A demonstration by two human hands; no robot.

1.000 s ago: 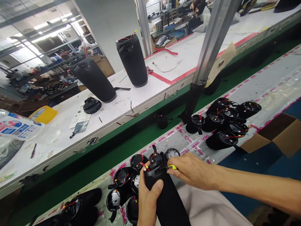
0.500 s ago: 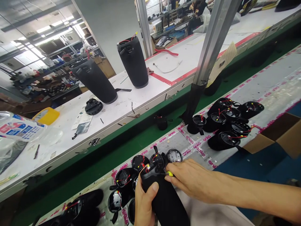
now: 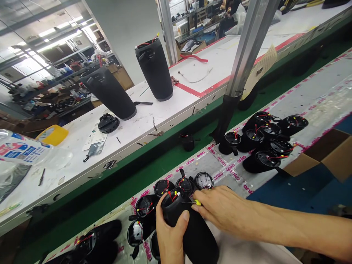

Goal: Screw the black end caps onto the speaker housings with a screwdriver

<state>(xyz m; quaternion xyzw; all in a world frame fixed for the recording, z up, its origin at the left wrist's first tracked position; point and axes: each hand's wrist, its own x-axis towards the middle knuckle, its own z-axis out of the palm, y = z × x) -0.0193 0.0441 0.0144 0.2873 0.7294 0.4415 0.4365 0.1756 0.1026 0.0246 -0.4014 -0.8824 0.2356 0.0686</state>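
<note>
My left hand (image 3: pixel 172 234) is wrapped round a black cylindrical speaker housing (image 3: pixel 199 238), thumb on its near side. The housing leans with its uncapped top end away from me, and red wires with white and yellow connectors (image 3: pixel 174 194) show in that end. In my right hand (image 3: pixel 216 205) is a small screwdriver-like tool (image 3: pixel 197 202) with a yellow handle. Its thin shaft points left to the housing's upper rim; whether the tip touches cannot be made out. Just behind my hands stand several similar housings (image 3: pixel 145 205), some with red wires.
More wired housings (image 3: pixel 254 139) stand on the plastic-covered bench at right, beside an opened cardboard box (image 3: pixel 321 154). Across the green gap, a white table (image 3: pixel 132 146) holds two tall housings (image 3: pixel 155 69), a black end cap (image 3: pixel 108 123) and a tape roll (image 3: pixel 53 135). A metal post (image 3: pixel 244 55) rises between.
The housing in my left hand has turned and tilted slightly, so its wired end shows more. My left hand has shifted a little left; the right keeps its tool at the rim.
</note>
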